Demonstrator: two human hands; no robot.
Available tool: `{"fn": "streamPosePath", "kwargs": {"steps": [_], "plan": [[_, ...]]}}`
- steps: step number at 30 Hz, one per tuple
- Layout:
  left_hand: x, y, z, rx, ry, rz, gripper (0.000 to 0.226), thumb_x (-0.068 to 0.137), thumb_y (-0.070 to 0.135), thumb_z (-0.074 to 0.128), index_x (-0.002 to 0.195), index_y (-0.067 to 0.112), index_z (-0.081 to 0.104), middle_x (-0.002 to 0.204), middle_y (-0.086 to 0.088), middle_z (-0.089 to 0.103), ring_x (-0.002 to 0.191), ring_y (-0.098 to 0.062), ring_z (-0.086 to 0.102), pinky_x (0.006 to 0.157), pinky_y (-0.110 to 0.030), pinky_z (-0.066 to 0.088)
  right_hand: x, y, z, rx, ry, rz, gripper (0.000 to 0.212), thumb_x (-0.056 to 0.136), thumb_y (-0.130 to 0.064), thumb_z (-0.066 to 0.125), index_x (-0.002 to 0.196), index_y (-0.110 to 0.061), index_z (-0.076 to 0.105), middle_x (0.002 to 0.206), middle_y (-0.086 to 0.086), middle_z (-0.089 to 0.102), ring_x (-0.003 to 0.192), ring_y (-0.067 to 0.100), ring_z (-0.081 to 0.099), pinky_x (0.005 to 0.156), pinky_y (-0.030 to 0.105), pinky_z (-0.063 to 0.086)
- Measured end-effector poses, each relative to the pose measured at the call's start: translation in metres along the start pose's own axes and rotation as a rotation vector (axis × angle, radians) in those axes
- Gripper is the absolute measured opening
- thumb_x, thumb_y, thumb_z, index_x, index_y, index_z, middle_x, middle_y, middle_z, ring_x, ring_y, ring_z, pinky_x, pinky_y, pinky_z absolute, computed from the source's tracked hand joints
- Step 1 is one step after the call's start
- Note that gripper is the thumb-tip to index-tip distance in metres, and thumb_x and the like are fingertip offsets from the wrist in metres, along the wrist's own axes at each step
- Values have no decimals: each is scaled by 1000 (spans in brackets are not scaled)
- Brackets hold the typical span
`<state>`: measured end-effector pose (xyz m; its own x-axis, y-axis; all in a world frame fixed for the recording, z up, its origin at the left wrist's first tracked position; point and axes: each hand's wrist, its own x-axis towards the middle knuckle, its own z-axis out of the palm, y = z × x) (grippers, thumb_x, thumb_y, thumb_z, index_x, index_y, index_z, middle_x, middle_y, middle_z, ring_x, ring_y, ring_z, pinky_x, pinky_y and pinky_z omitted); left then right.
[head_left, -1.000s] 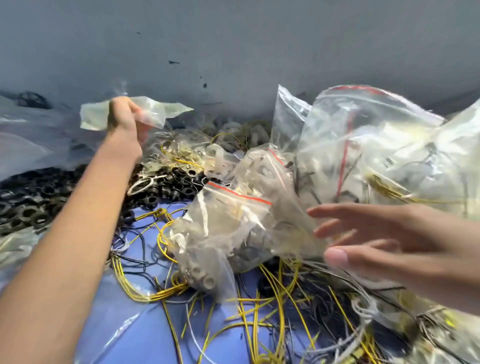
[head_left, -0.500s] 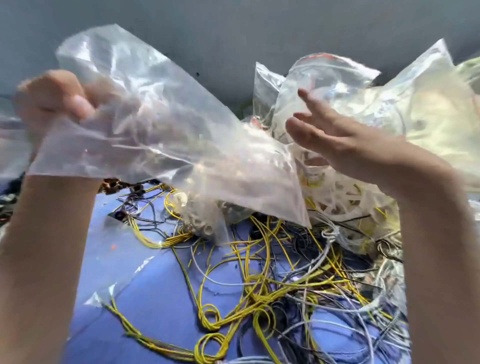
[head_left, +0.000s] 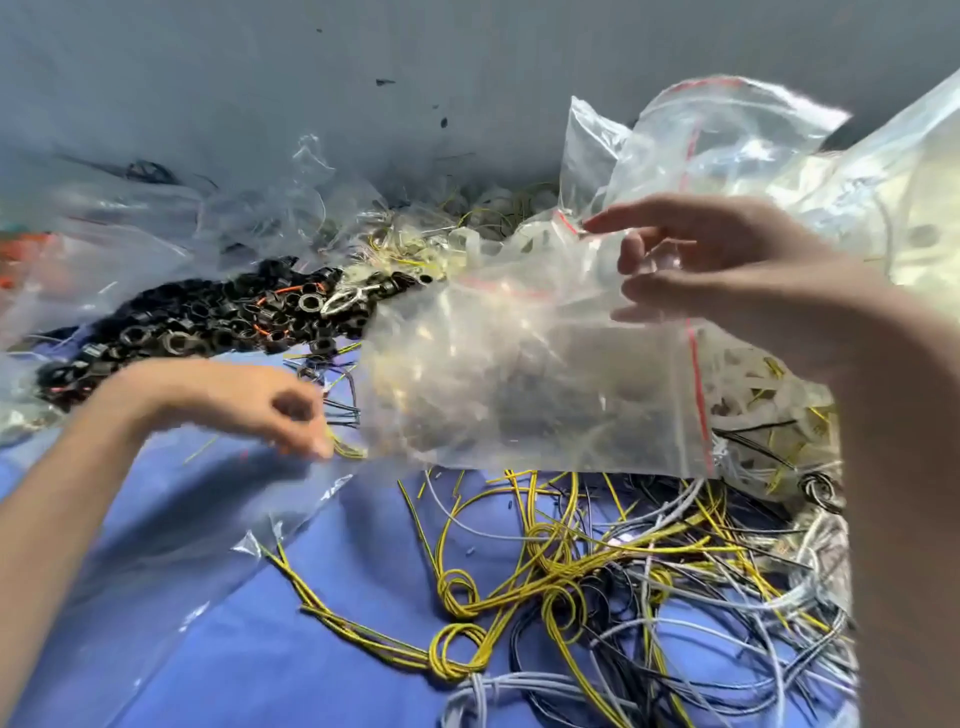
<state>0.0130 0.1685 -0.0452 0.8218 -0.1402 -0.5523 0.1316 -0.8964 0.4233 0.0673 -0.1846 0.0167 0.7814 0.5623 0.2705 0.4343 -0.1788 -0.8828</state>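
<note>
A clear zip bag (head_left: 519, 374) with a red seal strip hangs level above the table, stretched between my two hands. My right hand (head_left: 727, 270) grips its mouth end at the right, forefinger stretched out over the top edge and the other fingers curled at the plastic. My left hand (head_left: 249, 405) is low at the left, blurred, with fingertips pinched together at the bag's lower left corner. The bag looks nearly empty, though its hazy plastic hides what lies behind it.
A pile of black ring parts (head_left: 208, 322) lies at the back left. Tangled yellow and grey wires (head_left: 571, 571) spread over the blue table cover (head_left: 311, 649). Filled clear bags (head_left: 779, 156) are stacked at the back right against a grey wall. Loose plastic sheeting (head_left: 156, 545) lies under my left arm.
My left hand has dropped from high at the left down to the table, bringing the bag with it. My right hand, open before, now grips the bag's mouth.
</note>
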Motion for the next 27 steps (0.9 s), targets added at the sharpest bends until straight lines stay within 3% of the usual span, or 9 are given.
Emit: {"fn": "streamPosePath", "kwargs": {"steps": [6, 11, 14, 16, 20, 22, 24, 26, 27], "plan": [[-11, -7, 38, 329, -98, -114, 36, 58, 52, 83, 65, 23, 63, 59, 12, 63, 52, 0, 50, 52, -15, 37, -6, -14, 5, -101, -113, -6, 51, 84, 22, 41, 104, -18, 64, 100, 7, 69, 92, 8, 68, 82, 15, 51], [-26, 20, 74, 296, -255, 19, 40, 62, 61, 75, 65, 23, 64, 59, 11, 63, 54, -2, 52, 53, -18, 40, -8, -17, 7, -128, -164, -24, 38, 73, 5, 53, 101, -18, 65, 99, 3, 74, 99, 11, 69, 99, 34, 48], [-38, 40, 82, 253, -356, 103, 37, 76, 56, 69, 79, 18, 67, 67, 10, 66, 60, -1, 54, 60, -21, 44, -7, -14, 4, -148, -149, -61, 42, 82, 17, 58, 101, -19, 67, 97, -1, 74, 96, 11, 70, 93, 29, 51], [-48, 54, 70, 185, -385, 172, 30, 84, 41, 68, 93, 13, 69, 80, 0, 72, 66, -1, 58, 66, -21, 47, -6, -15, 3, -125, -108, -96, 30, 74, -7, 73, 97, -25, 71, 95, -3, 75, 93, 11, 70, 82, 21, 55], [-63, 104, 30, -97, 107, 468, 35, 83, 45, 63, 86, 10, 64, 71, 1, 69, 62, -3, 62, 62, -16, 48, -1, -16, 6, -307, -78, -140, 57, 48, -73, 76, 95, -42, 71, 92, -12, 73, 87, 2, 68, 79, 15, 52], [-56, 138, 20, -139, 419, 502, 45, 83, 56, 55, 82, 12, 60, 72, 4, 69, 62, -7, 65, 64, -23, 52, 1, -21, 13, -313, -88, -175, 49, 53, -66, 76, 94, -39, 71, 79, -16, 71, 77, -3, 65, 72, 11, 51], [-46, 167, 14, 54, 742, 422, 53, 80, 69, 50, 77, 17, 57, 73, 5, 67, 69, -11, 64, 67, -29, 51, 5, -21, 23, -324, -107, -266, 23, 65, -37, 73, 85, -27, 70, 67, -18, 66, 64, -8, 60, 60, 2, 43], [-37, 184, 9, 160, 908, 366, 52, 74, 73, 55, 72, 20, 55, 75, 6, 64, 76, -18, 61, 67, -29, 47, 8, -18, 27, -422, -93, -344, 8, 65, -25, 69, 72, -27, 66, 68, -21, 64, 63, -10, 57, 57, 0, 38], [-35, 187, 8, 153, 914, 386, 47, 71, 68, 59, 68, 21, 54, 74, 7, 63, 76, -18, 61, 64, -28, 46, 8, -17, 26, -428, -82, -348, 7, 65, -33, 70, 70, -33, 65, 71, -21, 64, 66, -10, 58, 58, 0, 38]]}}
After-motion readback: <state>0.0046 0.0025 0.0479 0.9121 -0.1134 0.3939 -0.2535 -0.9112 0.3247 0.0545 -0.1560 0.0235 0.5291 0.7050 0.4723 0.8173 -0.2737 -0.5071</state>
